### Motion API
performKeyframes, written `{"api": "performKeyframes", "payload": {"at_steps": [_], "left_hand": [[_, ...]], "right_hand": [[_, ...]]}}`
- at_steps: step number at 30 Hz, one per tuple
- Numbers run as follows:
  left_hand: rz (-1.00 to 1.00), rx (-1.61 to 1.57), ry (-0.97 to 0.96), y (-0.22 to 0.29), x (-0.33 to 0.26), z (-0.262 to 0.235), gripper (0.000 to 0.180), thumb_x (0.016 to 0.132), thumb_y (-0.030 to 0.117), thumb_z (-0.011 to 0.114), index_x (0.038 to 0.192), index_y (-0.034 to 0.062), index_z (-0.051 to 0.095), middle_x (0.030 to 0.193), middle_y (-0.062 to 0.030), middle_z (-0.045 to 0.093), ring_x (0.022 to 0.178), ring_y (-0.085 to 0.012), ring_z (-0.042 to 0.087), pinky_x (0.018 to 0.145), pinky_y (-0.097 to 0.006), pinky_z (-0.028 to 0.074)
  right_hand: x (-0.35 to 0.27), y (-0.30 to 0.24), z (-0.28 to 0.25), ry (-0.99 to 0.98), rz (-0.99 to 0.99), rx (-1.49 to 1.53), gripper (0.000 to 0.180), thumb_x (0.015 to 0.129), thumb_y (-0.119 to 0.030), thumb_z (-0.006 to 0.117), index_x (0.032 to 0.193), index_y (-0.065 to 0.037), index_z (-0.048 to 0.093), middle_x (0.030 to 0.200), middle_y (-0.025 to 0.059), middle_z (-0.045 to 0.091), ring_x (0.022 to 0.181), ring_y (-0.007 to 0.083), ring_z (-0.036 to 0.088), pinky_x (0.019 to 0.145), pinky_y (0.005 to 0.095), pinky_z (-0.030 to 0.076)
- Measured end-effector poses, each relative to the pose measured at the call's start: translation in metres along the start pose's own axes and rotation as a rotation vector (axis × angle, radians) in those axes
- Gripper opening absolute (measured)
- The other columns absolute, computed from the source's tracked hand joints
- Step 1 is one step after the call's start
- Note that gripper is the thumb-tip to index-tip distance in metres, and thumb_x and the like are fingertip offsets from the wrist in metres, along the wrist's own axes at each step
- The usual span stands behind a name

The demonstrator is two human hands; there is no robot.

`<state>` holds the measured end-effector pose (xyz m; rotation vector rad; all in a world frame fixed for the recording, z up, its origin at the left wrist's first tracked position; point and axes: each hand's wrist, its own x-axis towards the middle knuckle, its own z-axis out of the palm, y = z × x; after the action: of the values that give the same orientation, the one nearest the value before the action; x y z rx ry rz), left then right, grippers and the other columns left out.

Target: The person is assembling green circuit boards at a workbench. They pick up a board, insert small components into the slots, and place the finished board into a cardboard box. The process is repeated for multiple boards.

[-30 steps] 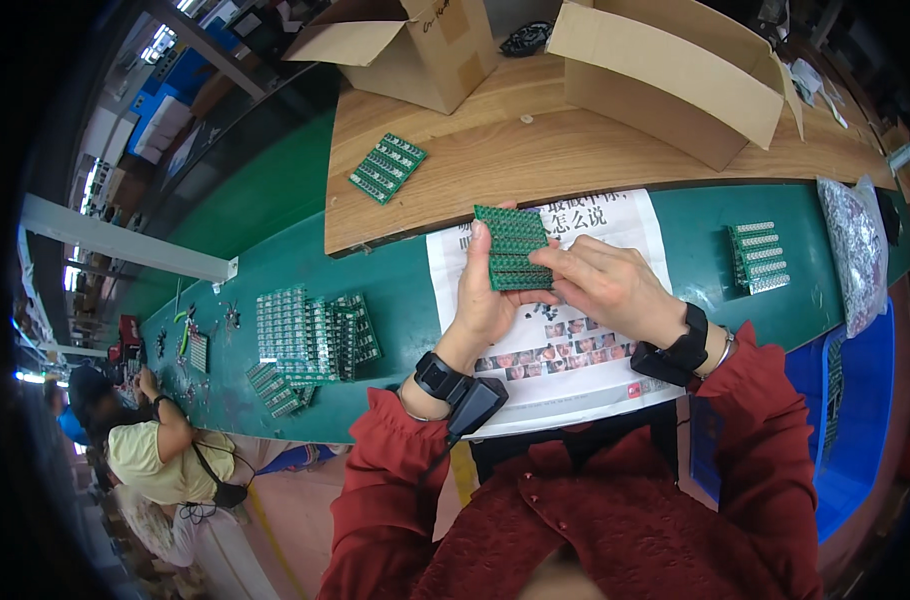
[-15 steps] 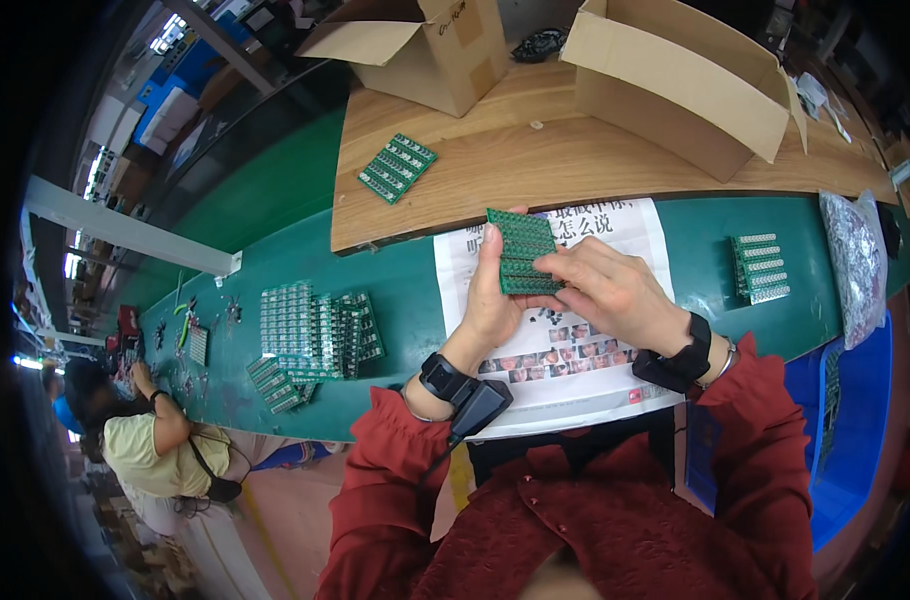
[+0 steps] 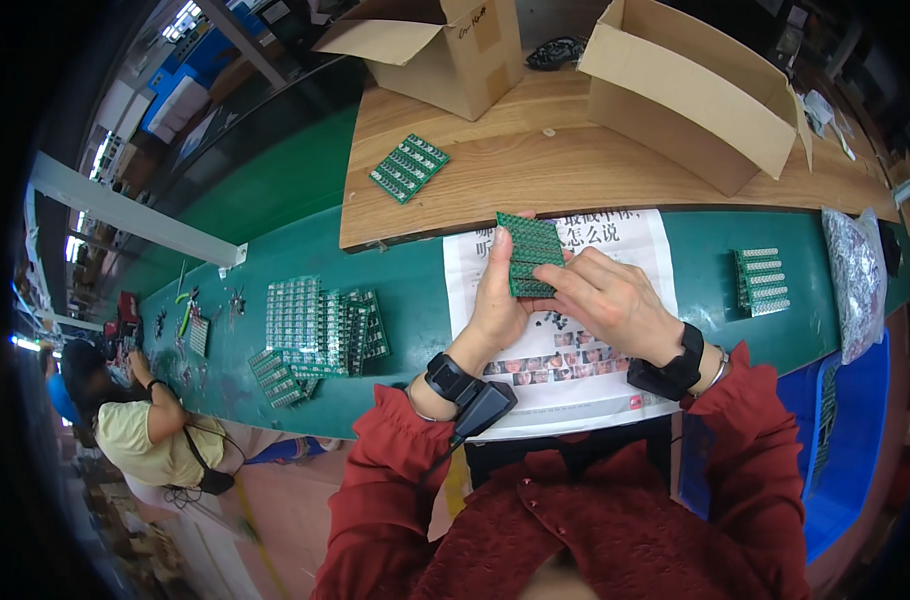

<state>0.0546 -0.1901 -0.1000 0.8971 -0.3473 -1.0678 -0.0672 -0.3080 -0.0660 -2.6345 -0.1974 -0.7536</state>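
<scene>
A green circuit board panel (image 3: 531, 245) is held up over a sheet of newspaper (image 3: 575, 405). My left hand (image 3: 497, 300) grips its left side, thumb along the edge and fingers behind. My right hand (image 3: 615, 305) is closed at the board's lower right, fingertips pressed on its face; whether a tiny part sits between them is hidden. Small dark bits (image 3: 553, 321) lie on the newspaper just below the hands. Left of the paper, several stacked circuit board panels (image 3: 320, 325) rest on the green tabletop. Another small board stack (image 3: 763, 281) lies to the right.
On the raised wooden board (image 3: 515, 160) lie one circuit panel (image 3: 409, 168) and two open cardboard boxes (image 3: 675, 95). A clear plastic bag (image 3: 855, 285) sits at the right edge above a blue bin (image 3: 850, 440). A co-worker (image 3: 155, 430) works at far left near green-handled pliers (image 3: 185, 318).
The whole view has shifted slightly, so the scene sits a little further right and down. Both hands keep nearly the same grip on the board; the right fingers have moved slightly.
</scene>
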Motion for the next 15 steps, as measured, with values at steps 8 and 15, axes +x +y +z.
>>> {"api": "performKeyframes", "payload": {"at_steps": [8,15], "left_hand": [[-0.015,-0.012,-0.039,-0.0028,-0.0001,-0.0042,0.058,0.096,0.058,0.027,0.138,0.0169,0.032,0.11,-0.0123,0.058,0.086,-0.0227,0.066,0.058,-0.035,0.06],[-0.025,-0.042,-0.04,-0.0017,-0.0001,-0.0033,0.064,0.093,0.062,0.035,0.137,0.0171,0.027,0.105,-0.0129,0.059,0.082,-0.0198,0.065,0.056,-0.032,0.058]], "right_hand": [[-0.0008,0.0047,-0.0025,-0.022,0.027,0.161,0.031,0.072,0.001,0.066,0.101,-0.004,0.056,0.086,0.0076,0.057,0.081,0.0255,0.058,0.068,0.0358,0.051],[-0.0038,0.0093,-0.0052,0.004,-0.012,0.122,0.033,0.071,0.003,0.066,0.102,-0.003,0.057,0.087,0.0081,0.057,0.081,0.0252,0.058,0.067,0.0354,0.051]]}}
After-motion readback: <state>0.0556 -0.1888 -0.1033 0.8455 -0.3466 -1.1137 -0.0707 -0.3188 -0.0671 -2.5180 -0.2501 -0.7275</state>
